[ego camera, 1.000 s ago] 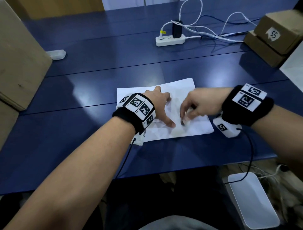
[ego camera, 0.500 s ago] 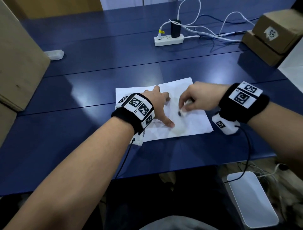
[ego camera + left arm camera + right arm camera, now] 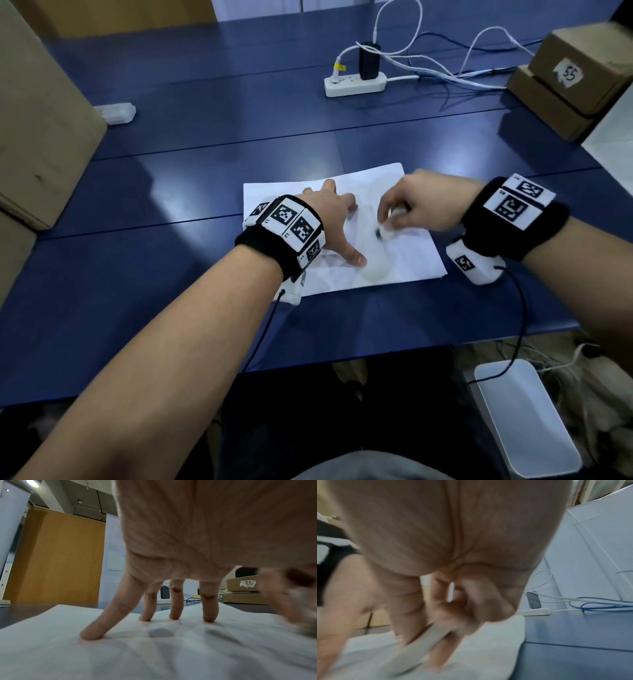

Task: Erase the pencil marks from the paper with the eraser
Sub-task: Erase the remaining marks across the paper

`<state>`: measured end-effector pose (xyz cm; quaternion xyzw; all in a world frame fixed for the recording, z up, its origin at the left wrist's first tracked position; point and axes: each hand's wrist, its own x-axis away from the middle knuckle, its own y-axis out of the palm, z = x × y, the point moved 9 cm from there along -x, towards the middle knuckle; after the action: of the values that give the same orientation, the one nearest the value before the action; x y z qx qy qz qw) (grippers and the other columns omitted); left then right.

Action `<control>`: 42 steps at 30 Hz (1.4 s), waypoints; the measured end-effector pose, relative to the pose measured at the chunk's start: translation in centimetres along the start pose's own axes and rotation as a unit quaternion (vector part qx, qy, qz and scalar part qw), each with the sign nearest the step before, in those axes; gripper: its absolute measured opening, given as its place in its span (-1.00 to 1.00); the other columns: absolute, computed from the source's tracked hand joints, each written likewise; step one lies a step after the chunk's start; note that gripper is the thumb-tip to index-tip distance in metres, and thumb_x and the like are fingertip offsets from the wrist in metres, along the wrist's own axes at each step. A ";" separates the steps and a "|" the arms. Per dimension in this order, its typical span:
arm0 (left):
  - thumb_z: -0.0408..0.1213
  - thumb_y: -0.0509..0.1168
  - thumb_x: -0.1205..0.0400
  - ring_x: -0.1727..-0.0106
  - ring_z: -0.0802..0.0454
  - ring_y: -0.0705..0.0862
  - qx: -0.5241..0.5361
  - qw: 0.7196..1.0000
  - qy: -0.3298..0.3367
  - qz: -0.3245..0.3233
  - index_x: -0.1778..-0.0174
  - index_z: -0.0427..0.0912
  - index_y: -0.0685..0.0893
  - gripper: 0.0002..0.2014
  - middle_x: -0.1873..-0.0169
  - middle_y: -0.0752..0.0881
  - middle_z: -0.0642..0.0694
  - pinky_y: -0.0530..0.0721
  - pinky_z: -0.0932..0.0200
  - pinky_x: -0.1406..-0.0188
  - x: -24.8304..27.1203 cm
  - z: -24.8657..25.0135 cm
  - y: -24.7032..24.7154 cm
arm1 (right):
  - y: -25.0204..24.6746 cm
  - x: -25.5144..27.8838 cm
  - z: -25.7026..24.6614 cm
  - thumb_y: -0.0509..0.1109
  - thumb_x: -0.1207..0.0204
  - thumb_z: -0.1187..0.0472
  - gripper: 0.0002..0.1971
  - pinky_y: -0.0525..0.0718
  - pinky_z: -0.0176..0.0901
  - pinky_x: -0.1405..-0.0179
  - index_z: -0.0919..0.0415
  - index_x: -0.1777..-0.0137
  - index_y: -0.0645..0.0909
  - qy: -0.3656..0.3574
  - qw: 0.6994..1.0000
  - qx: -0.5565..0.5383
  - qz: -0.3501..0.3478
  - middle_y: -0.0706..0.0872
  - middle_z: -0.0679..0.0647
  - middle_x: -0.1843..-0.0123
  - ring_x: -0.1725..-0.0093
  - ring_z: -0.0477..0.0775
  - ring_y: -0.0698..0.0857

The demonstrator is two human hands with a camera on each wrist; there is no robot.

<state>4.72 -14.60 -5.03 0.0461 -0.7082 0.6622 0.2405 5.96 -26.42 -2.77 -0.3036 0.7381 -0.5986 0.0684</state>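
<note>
Rubbing was the step I was on. I pinched the eraser (image 3: 388,233) in my right hand (image 3: 424,205), fingers curled tight round it, and its dark tip touched the paper (image 3: 404,260) near the middle. The paper lay flat on the blue table (image 3: 171,308), close to the near edge. My left hand (image 3: 334,222) held nothing; its fingers (image 3: 92,632) were spread out straight and pressed the sheet down beside the eraser so it would not slide.

I thought the next move needed short, soft rubs over the marks, with the left hand pushing down so the paper did not crease or tear.

Some things were hard to see. My right hand and the eraser were blurry in both close views. I could not find the pencil marks; only faint folds and a pale smudge showed. So I could not tell how much was left to rub out.
</note>
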 end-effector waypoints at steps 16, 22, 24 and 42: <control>0.48 0.51 -0.12 -0.29 -0.16 0.52 0.004 1.000 0.003 -0.002 -0.50 0.16 0.39 0.04 -0.34 0.39 -0.05 0.56 -0.04 0.08 -0.1 0.0 0.1 | -1.5 -0.2 1.4 0.48 -0.46 -0.07 -0.87 0.55 -0.12 0.15 -0.09 0.06 0.74 0.031 0.997 0.003 0.065 0.59 -0.18 0.34 0.15 -0.02 0.58; 0.50 0.49 -0.11 -0.29 -0.19 0.50 0.002 1.000 0.001 0.003 -0.48 0.09 0.40 0.06 -0.34 0.39 -0.07 0.59 -0.08 0.04 -0.3 0.2 0.1 | 3.1 2.4 -1.3 0.50 -0.44 0.05 -0.91 0.66 -0.15 0.16 -0.15 0.08 0.76 -0.050 0.986 -0.025 -0.159 0.77 -0.01 0.27 0.26 -0.01 0.68; 0.50 0.50 -0.09 -0.29 -0.19 0.51 0.002 1.000 -0.001 -0.001 -0.48 0.08 0.40 0.06 -0.34 0.39 -0.07 0.63 -0.10 0.00 -0.4 0.3 0.1 | 3.1 2.6 -1.4 0.52 -0.43 0.01 -0.91 0.69 -0.07 0.13 -0.16 0.08 0.77 -0.050 0.985 -0.029 -0.165 0.79 -0.02 0.25 0.20 0.09 0.72; 0.49 0.51 -0.09 -0.28 -0.22 0.49 0.004 1.000 -0.010 -0.005 -0.46 0.07 0.41 0.06 -0.33 0.38 -0.07 0.56 -0.04 0.14 -0.3 0.5 -0.2 | -1.3 -0.1 1.8 0.46 -0.50 -0.02 -0.92 0.58 -0.12 0.10 -0.11 0.06 0.72 0.021 0.998 0.020 0.050 0.54 -0.20 0.38 0.19 -0.06 0.60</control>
<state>4.89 -15.18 -5.00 0.0569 -0.7077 0.6633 0.2365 7.33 -28.00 -2.08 -0.2519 0.7418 -0.6152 0.0885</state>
